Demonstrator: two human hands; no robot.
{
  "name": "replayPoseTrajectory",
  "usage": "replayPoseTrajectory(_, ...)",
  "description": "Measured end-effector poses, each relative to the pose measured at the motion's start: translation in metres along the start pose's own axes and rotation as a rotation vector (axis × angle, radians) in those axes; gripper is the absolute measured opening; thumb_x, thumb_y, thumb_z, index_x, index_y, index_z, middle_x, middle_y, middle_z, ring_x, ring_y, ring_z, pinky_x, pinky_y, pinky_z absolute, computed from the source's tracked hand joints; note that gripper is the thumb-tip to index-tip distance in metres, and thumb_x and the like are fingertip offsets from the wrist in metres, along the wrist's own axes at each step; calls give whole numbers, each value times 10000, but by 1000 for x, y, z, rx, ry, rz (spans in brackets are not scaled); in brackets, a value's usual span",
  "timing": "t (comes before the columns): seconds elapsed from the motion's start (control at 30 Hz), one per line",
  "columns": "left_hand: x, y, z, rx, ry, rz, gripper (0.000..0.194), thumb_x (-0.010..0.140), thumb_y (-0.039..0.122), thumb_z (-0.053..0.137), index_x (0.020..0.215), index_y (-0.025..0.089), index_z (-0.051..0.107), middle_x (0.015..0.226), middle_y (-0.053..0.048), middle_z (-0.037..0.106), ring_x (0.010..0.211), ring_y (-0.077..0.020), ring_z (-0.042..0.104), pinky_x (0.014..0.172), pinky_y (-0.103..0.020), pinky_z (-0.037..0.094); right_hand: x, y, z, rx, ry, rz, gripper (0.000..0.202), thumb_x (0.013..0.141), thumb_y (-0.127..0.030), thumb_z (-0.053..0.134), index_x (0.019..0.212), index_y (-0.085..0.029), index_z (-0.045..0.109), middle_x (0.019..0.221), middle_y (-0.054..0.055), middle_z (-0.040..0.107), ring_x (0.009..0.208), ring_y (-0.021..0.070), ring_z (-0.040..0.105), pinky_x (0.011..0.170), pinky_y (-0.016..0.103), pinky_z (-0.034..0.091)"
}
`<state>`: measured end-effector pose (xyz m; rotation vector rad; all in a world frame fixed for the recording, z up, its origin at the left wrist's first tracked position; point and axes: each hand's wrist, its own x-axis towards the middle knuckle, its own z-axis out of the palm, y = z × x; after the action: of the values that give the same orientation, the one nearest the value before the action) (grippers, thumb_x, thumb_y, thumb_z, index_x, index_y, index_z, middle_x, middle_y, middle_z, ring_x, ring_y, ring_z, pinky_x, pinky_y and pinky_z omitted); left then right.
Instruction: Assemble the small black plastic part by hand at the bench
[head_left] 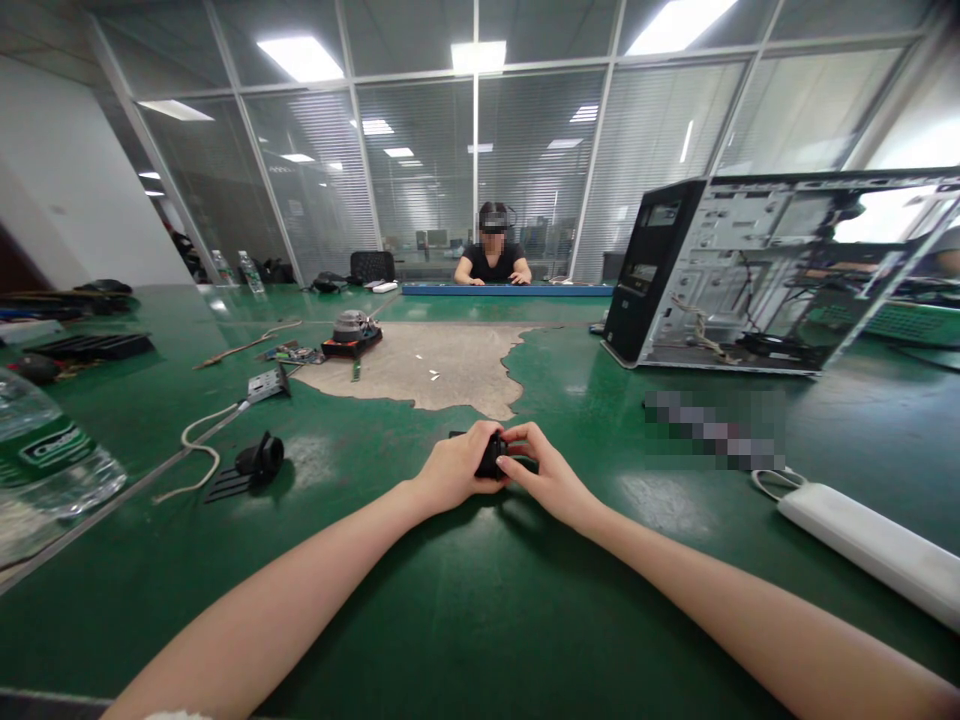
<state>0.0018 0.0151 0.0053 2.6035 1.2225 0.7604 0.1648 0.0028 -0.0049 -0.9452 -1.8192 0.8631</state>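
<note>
Fingertips [505,465] of the right hand [546,468]: thumb and index bent in, only a narrow gap, pinching the right end of a small black part [491,458]. Left hand [459,465] curls over the other end, fingers closed round it. Part is about midway across the table [337,600]; I can't tell if it rests there or sits just clear.

My call: let the left hand steady it, work with right thumb and index only, light pressure, and tilt the part toward the camera, since the hands hide most of it from me.

Outward: black slotted piece [259,458] to the left, metal bracket [268,383] and pale cable [218,462] past it. Water bottle [52,450] toward the left edge. White power strip [862,540] toward the near right corner, open computer case [671,275] toward the far right one. Blue bar [506,290] along the far edge, co-worker [491,262] behind.
</note>
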Motion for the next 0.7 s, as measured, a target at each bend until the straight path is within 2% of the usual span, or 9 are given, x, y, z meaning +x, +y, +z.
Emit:
replayPoseTrajectory(0.13, 0, -1, 0, 4, -8, 8, 544, 655, 328, 615, 1112, 234, 334, 1088, -44, 515, 880, -223, 568, 736, -329, 435, -2, -3, -1, 16, -76, 46, 217, 789, -228, 484, 997, -208, 424, 910, 31, 544, 815, 152, 559, 742, 342, 477)
replayPoseTrajectory(0.3, -1, 0, -1, -4, -8, 0, 548, 652, 298, 616, 1117, 243, 330, 1085, -38, 513, 878, -216, 568, 734, -322, 433, -3, -4, -2, -150, 41, -124, 139, 755, -206, 529, 891, -213, 501, 929, 35, 530, 904, 180, 509, 851, 386, 411)
replayPoseTrajectory(0.47, -1, -1, 0, 11, 7, 41, 542, 669, 326, 604, 1123, 228, 324, 1067, -43, 508, 876, -207, 546, 728, -317, 425, -1, -1, 1, -50, 23, -54, 179, 777, -225, 505, 948, -212, 454, 952, 34, 523, 904, 165, 528, 824, 356, 442)
replayPoseTrajectory(0.57, 0, -1, 0, 60, 18, 93, 533, 661, 307, 615, 1110, 205, 346, 1036, -52, 517, 896, -216, 499, 763, -333, 402, -2, -4, 1, 8, -28, 0, 204, 790, -233, 485, 983, -212, 422, 956, 37, 523, 841, 153, 550, 742, 328, 479)
replayPoseTrajectory(0.63, 0, -1, -1, 90, 38, 97, 537, 640, 302, 636, 1096, 204, 369, 1016, -56, 524, 925, -235, 461, 798, -364, 376, -3, -5, 0, -9, -36, -20, 194, 787, -229, 487, 972, -216, 431, 931, 31, 530, 819, 152, 551, 727, 327, 479)
replayPoseTrajectory(0.7, 1, -1, -1, 89, 68, 102, 565, 611, 282, 662, 1093, 210, 376, 1043, -65, 511, 1003, -258, 416, 846, -397, 339, -4, -6, -1, -88, 0, -89, 173, 767, -218, 515, 934, -216, 468, 926, 32, 532, 862, 167, 532, 790, 356, 449)
